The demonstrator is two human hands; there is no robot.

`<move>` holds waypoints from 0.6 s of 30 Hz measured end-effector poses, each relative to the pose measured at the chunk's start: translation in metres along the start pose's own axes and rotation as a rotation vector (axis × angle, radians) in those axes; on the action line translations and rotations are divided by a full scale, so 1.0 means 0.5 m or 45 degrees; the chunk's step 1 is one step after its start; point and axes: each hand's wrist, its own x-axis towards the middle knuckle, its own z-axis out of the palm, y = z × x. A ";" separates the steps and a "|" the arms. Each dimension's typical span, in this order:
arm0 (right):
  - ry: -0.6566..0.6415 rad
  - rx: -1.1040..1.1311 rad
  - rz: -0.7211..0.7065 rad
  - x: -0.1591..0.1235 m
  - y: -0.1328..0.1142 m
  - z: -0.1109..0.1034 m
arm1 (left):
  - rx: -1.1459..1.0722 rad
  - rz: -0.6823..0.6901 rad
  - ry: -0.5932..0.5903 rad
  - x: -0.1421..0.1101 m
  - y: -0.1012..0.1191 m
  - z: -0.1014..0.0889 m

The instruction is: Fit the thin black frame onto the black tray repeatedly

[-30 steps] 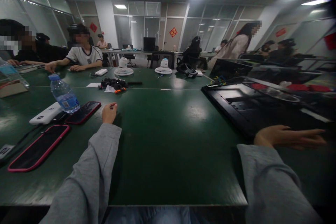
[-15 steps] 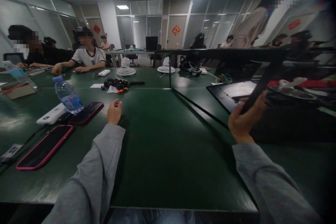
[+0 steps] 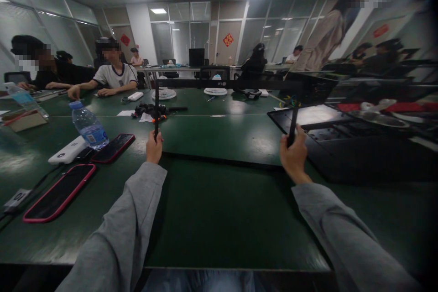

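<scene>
A thin black rectangular frame (image 3: 222, 84), like a monitor bezel, stands upright over the green table (image 3: 212, 210) in front of me. My left hand (image 3: 153, 147) is closed on its left side bar. My right hand (image 3: 292, 155) is closed on its right side bar. Both grey sleeves reach forward across the table. Through the frame I see the table top and things beyond.
Left of my arm lie two pink-edged phones (image 3: 58, 193) (image 3: 112, 147), a white power bank (image 3: 66, 149) and a water bottle (image 3: 88, 124). A black opened monitor housing (image 3: 345, 146) lies at the right. Small fans, tools and seated people are across the table; one person stands at right.
My right hand picked the black frame off the monitor housing and swung it left. My left hand rose from the table and closed on its left bar, so the frame is now held upright.
</scene>
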 end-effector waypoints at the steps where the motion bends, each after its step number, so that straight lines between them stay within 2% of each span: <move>1: -0.076 -0.013 0.028 -0.002 0.008 0.008 | -0.010 -0.034 0.014 0.003 -0.002 -0.001; 5: -0.433 -0.022 0.067 -0.006 0.047 0.047 | -0.021 -0.155 0.057 0.009 -0.005 -0.005; 8: -0.566 -0.014 0.067 -0.004 0.065 0.064 | 0.042 -0.224 0.051 0.008 -0.004 -0.008; 13: -0.531 0.043 0.108 -0.002 0.070 0.061 | 0.070 -0.223 0.047 0.004 -0.006 -0.006; 18: -0.328 0.158 0.046 -0.001 0.060 0.047 | -0.088 -0.014 0.073 -0.001 0.004 0.002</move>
